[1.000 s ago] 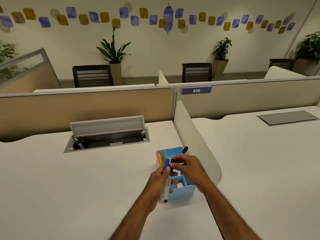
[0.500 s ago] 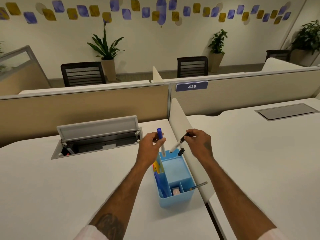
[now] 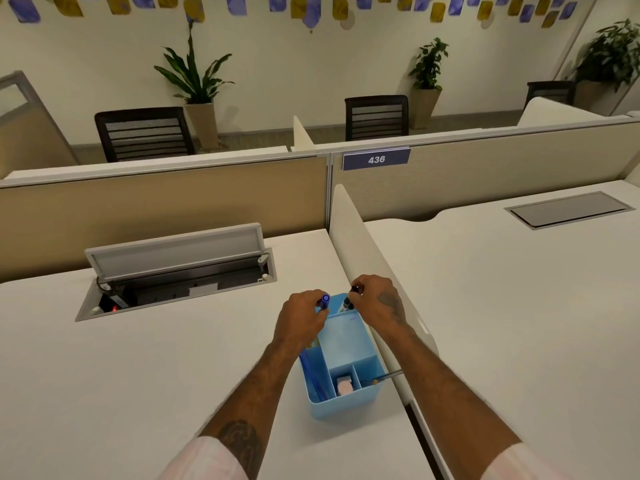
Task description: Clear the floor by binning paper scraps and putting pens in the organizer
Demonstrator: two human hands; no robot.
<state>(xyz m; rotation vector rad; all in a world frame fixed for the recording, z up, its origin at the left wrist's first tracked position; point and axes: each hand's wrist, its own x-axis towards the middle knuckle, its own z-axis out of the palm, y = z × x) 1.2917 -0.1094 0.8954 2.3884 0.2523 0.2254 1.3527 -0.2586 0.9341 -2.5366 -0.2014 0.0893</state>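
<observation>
A light blue desk organizer [image 3: 346,407] stands on the white desk [image 3: 138,375] beside a low divider. My left hand [image 3: 300,315] grips a blue-capped pen [image 3: 325,301], held upright over the organizer's far left corner. My right hand [image 3: 379,301] grips a black-capped pen [image 3: 347,302], its tip down inside the organizer's far compartment. Blue pens [image 3: 313,379] lie in the long left compartment. A pink eraser [image 3: 345,387] sits in a small front cell, and a thin pen [image 3: 389,375] sticks out of the front right cell. No floor or paper scraps are in view.
An open cable hatch [image 3: 173,271] with its lid raised is set in the desk to the left. A curved white divider [image 3: 363,258] separates this desk from the right desk, which has a closed hatch [image 3: 568,211]. Partition panels, chairs and potted plants stand behind.
Both hands have come down from above the organizer, lowering the two pens into its far end. The view has tilted further down.
</observation>
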